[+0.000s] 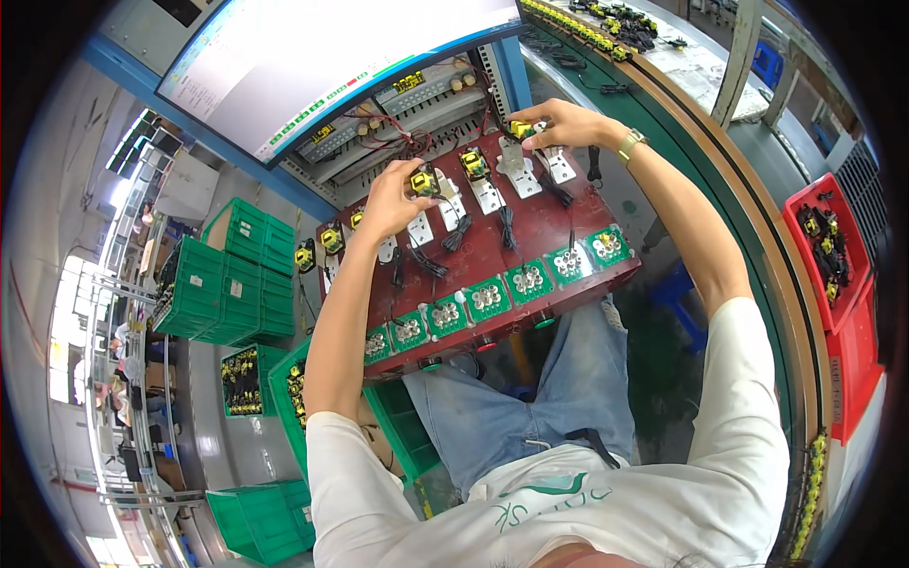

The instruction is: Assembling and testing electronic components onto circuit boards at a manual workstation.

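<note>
A dark red test board lies tilted in front of me, with white sockets, black cords and a row of green terminal blocks along its near edge. My left hand grips a small yellow and black adapter part at a white socket on the board's left half. My right hand holds another yellow and black part over a socket at the board's far right. A third such part sits seated between the two hands.
A large monitor hangs above a wired rack behind the board. Green crates stack at the left, one holding yellow parts. A red bin with parts stands right. A conveyor runs along the right.
</note>
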### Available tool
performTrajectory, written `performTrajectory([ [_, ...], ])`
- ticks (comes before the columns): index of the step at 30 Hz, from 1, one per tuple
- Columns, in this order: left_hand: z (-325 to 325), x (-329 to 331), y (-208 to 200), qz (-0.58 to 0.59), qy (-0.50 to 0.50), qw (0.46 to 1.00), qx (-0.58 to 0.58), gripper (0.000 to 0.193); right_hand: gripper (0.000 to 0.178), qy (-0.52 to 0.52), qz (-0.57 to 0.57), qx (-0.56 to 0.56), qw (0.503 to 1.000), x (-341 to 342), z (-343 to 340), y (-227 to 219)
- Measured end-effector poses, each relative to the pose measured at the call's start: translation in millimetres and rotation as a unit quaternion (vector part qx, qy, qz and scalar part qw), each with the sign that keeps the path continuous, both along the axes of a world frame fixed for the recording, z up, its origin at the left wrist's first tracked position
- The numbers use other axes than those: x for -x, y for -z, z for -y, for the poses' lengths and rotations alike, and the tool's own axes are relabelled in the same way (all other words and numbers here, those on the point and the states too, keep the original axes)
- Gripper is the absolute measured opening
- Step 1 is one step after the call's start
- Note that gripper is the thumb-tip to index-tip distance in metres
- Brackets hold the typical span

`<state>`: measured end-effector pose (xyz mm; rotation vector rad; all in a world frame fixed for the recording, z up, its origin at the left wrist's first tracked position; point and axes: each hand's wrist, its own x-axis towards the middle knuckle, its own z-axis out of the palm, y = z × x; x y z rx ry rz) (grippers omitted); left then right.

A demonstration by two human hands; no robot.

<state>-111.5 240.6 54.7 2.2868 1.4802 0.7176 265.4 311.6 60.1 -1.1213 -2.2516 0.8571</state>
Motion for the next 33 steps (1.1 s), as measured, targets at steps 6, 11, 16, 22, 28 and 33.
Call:
performTrajectory([
  [6, -20, 11, -6, -0.066, 0.017, 0.998, -0.006, 0.073, 0.057, -0.019, 0.097, -0.007, 0.995, 16, 1, -9],
  [11, -21, -2, -28, -0.144, -0.006, 0.988, 0.059, 0.069, 0.055, -0.045, 0.163, -0.094, 0.981, 25, -1, -7],
  [16, -22, 4, -28, -0.129, 0.03, 0.99, 0.042, 0.07, 0.055, -0.043, 0.153, -0.106, 0.982, 24, -1, 2],
  [22, -34, 14, -19, -0.03, 0.07, 0.993, 0.091, 0.067, 0.057, -0.04, 0.127, -0.087, 0.987, 21, -12, 15],
  [28, -29, 9, -19, 0.12, 0.071, 0.966, 0.217, 0.065, 0.058, -0.028, 0.162, -0.084, 0.983, 23, -1, 8],
  [33, -29, 11, -21, 0.022, 0.093, 0.99, 0.105, 0.067, 0.06, -0.026, 0.166, -0.147, 0.975, 27, 5, 12],
])
